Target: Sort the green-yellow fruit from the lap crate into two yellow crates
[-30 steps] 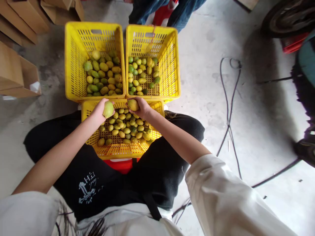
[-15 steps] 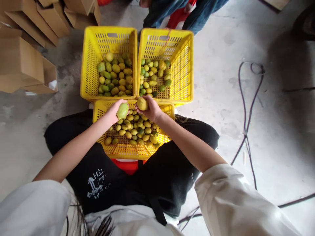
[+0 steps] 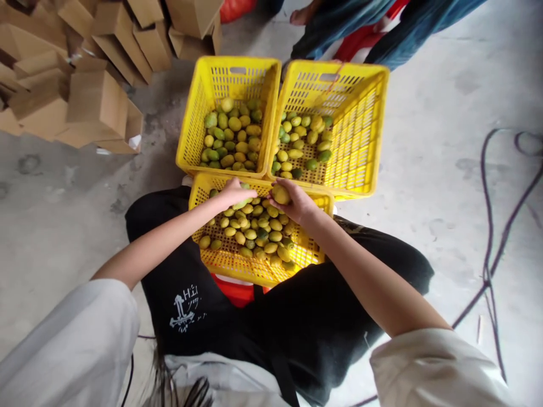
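Three yellow plastic crates hold yellow-green fruit. The near crate (image 3: 220, 263) sits between my knees. My left hand (image 3: 232, 192) is closed over a green fruit (image 3: 243, 202) at that crate's far rim, mostly covering it. My right hand (image 3: 293, 202) grips a yellow fruit (image 3: 280, 194) near the same rim. Behind stand the far left crate (image 3: 190, 127) with larger fruit and the far right crate (image 3: 365, 141) with smaller fruit.
Cardboard boxes (image 3: 85, 85) are piled at the upper left. Another person's legs in blue trousers (image 3: 339, 22) stand behind the crates by a red stool. Black cables (image 3: 492, 249) run over the concrete floor on the right. A red stool (image 3: 237, 291) shows under the near crate.
The view has swung left and tilted. My left hand turned palm down over its green fruit and lowered toward the near crate. My right hand still holds its yellow fruit by the rim.
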Available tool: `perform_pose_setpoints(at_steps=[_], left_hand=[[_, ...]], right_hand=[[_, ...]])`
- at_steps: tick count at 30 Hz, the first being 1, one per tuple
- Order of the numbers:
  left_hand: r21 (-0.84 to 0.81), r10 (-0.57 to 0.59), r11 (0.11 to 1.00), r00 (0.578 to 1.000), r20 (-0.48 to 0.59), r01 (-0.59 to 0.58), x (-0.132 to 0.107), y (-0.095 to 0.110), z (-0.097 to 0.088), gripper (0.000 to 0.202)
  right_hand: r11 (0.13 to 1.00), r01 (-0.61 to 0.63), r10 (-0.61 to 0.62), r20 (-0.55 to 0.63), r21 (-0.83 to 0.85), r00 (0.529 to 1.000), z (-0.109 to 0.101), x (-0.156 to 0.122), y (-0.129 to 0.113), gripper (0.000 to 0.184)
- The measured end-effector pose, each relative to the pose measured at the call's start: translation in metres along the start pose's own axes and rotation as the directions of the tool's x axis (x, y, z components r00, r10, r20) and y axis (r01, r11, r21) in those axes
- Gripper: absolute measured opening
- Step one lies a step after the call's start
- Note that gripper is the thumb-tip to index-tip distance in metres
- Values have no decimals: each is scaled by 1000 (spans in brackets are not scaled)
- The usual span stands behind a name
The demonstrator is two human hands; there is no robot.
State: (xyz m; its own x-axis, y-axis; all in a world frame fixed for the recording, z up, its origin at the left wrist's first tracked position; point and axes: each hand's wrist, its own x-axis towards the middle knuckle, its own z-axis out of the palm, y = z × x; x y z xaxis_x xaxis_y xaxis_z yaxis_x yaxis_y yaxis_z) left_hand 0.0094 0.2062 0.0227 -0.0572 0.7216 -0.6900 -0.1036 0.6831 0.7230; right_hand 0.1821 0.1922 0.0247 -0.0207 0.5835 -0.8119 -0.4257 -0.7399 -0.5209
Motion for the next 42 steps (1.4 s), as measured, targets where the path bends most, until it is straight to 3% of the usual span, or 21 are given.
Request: perform_pose_setpoints(at_steps=[1, 2, 4, 6, 8, 10, 12, 15, 17, 20, 22, 24, 26, 28, 33, 36, 42], left_hand=[[197, 145, 969, 989, 30, -149, -2, 0, -2, 50], [380, 269, 877, 956, 120, -294, -3, 1, -5, 50], [546, 377, 655, 852, 363, -522, -6, 4, -8, 45], [582, 370, 484, 756, 541, -653, -7, 6, -12, 34], [588, 342, 347, 682, 646, -731, -10, 8, -15, 27], [574, 320, 263, 631, 707, -776, -16, 12, -19, 24], [560, 316, 243, 610, 727, -792, -26, 19, -23, 21], [560, 365, 330, 650, 667, -760, -47, 36, -28, 15], [527, 424, 477, 709, 563, -704, -57, 46, -29, 22], [374, 472, 735, 823, 317, -566, -58, 50, -29, 42], [207, 380, 894, 917, 121, -397, -47, 46, -27, 47], [31, 181, 983, 984, -10, -180, -32, 39, -23, 39], [-76, -5, 997, 999, -35, 2, -17, 33, -19, 24], [-161, -143, 977, 989, -31, 136, -6, 29, -17, 18], [-303, -308, 905, 951, 20, 299, 7, 29, -13, 19], [-333, -326, 890, 945, 8, 310, 9, 31, -11, 19], [-398, -208, 887, 973, 105, 232, -1, 31, -8, 9]], right_hand=[[1000, -25, 24, -16, -11, 1000, -1, 1, 0, 14], [999, -46, 45, -30, -24, 999, -1, 3, 0, 16], [996, -73, 71, -52, -43, 996, -1, 3, 0, 18], [995, -93, 89, -73, -48, 993, 0, 0, -1, 20], [996, -83, 80, -73, -43, 994, 1, -3, 0, 20], [999, -28, 27, -36, -35, 999, 1, -7, 1, 14], [999, 36, -36, 7, -20, 999, 0, -8, 2, 11], [997, 71, -71, -3, -5, 997, -3, -6, 2, 15], [999, 48, -48, -39, -6, 998, -4, -4, 0, 13], [999, -43, 41, -61, -34, 997, -6, -1, -2, 11], [993, -105, 102, -65, -57, 993, -7, 0, -3, 14], [987, -140, 136, -66, -74, 989, -9, 0, -3, 20], [986, -146, 142, -58, -77, 988, -10, 0, -2, 23], [988, -134, 132, -33, -73, 991, -10, 0, -1, 21], [998, -61, 59, -66, -24, 996, -7, 1, 2, 11], [1000, -11, 12, -96, 13, 995, -8, 4, 5, 15], [996, 22, -18, -42, 86, 999, -14, 10, 2, 18]])
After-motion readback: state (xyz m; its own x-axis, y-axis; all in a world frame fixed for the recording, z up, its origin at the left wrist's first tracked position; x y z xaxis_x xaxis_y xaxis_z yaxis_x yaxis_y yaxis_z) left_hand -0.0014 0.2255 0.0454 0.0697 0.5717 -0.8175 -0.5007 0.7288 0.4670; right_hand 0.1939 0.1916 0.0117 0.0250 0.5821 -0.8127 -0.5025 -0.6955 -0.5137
